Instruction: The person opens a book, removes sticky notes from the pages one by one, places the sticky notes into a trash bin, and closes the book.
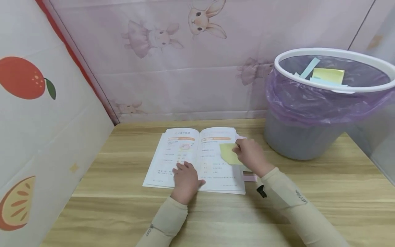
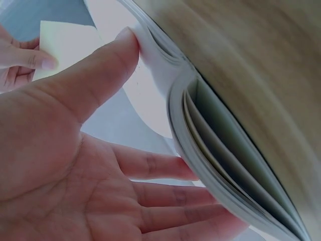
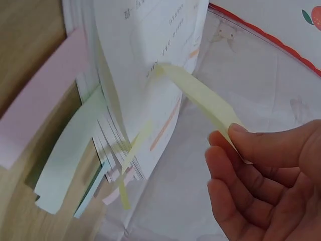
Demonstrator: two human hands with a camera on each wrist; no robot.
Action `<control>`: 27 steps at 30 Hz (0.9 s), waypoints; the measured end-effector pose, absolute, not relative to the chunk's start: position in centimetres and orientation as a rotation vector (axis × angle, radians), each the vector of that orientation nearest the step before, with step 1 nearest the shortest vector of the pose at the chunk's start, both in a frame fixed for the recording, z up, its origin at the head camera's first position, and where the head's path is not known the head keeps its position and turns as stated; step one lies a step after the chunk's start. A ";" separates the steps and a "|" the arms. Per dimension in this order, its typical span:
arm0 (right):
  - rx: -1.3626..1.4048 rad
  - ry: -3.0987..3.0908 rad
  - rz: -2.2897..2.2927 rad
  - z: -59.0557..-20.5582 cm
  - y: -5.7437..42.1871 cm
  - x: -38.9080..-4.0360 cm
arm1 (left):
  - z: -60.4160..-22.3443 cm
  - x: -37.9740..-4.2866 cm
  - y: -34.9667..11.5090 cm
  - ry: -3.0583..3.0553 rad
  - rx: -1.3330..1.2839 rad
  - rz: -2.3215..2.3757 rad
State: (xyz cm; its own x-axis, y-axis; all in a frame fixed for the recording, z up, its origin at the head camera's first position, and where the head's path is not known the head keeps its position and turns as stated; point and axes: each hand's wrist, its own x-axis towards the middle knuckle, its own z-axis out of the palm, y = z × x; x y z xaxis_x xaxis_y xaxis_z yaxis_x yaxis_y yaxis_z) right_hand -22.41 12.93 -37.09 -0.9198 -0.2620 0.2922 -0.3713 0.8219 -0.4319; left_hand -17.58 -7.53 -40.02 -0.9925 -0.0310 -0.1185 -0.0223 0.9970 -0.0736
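An open book (image 1: 217, 183) with printed pages lies on the wooden table. My left hand (image 1: 186, 181) rests on it near the fold, with fingers extended and the thumb out to the right. Over the right page, my right hand (image 1: 251, 156) pinches a yellow sticky note (image 1: 229, 155) between thumb and fingers. In the right wrist view the note's far end meets the page; whether it is stuck there I cannot tell. Pink (image 3: 45, 98), green (image 3: 70, 150) and blue (image 3: 92, 190) sticky notes jut from the book's side edge, with a thin yellow strip (image 3: 136, 148) close by.
A grey bin (image 1: 299, 133) with a purple liner stands at the table's back right. Inside it lie a yellow paper (image 1: 328, 74) and light blue strips (image 1: 310, 68). A rabbit-patterned wall covering (image 1: 185, 82) rises behind the table (image 1: 117, 206); another with fruit is at the left.
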 end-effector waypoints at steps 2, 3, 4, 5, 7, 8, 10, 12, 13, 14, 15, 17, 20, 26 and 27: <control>0.477 -2.773 0.738 -36.8 13.2 -22.4 | -40.1 -17.6 -7.5 3.010 -0.051 -0.097; 0.470 -2.768 0.749 -36.6 13.3 -22.4 | -40.1 -17.7 -7.5 3.008 -0.055 -0.089; 0.466 -2.766 0.759 -36.4 13.4 -22.4 | -40.1 -17.6 -7.6 3.007 -0.058 -0.081; 0.466 -2.764 0.764 -36.1 13.6 -22.3 | -40.1 -17.7 -7.5 3.008 -0.061 -0.074; 0.475 -2.755 0.793 -35.4 14.0 -22.2 | -40.2 -17.7 -7.5 3.010 -0.064 -0.063; 0.483 -2.754 0.810 -35.0 14.2 -22.0 | -40.2 -17.6 -7.6 3.010 -0.065 -0.059; 0.512 -2.741 0.851 -33.8 14.7 -21.7 | -40.1 -17.6 -7.5 3.007 -0.069 -0.053; 0.542 -2.665 0.879 -32.4 15.3 -21.2 | -40.2 -17.6 -7.5 3.007 -0.070 -0.050; 0.549 -2.600 0.886 -31.6 15.6 -20.9 | -40.2 -17.6 -7.5 3.010 -0.068 -0.049; 0.547 -2.521 0.888 -30.7 16.0 -20.6 | -40.2 -17.6 -7.5 3.012 -0.068 -0.048; 0.541 -2.418 0.880 -29.8 16.4 -20.2 | -40.2 -17.6 -7.5 3.014 -0.069 -0.045; 0.500 -2.168 0.858 -27.9 17.2 -19.4 | -40.2 -17.7 -7.5 3.014 -0.072 -0.038; 0.384 -1.800 0.816 -25.0 18.5 -18.4 | -40.1 -17.7 -7.4 3.000 -0.082 -0.024; 0.187 -1.619 0.640 -20.5 22.3 -18.6 | -40.1 -17.6 -7.4 2.995 -0.094 -0.016; 0.176 -1.679 0.609 -20.1 23.2 -18.8 | -40.1 -17.6 -7.4 2.999 -0.093 -0.019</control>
State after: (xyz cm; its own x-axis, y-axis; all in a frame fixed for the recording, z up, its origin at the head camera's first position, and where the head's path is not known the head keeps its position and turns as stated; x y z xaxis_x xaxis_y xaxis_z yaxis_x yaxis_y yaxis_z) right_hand -18.77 23.25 -20.10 -0.2098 0.2190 0.9529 -0.4429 0.8476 -0.2923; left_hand -17.60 -7.36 -40.09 -0.9881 -0.0625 -0.1403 -0.0608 0.9980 -0.0167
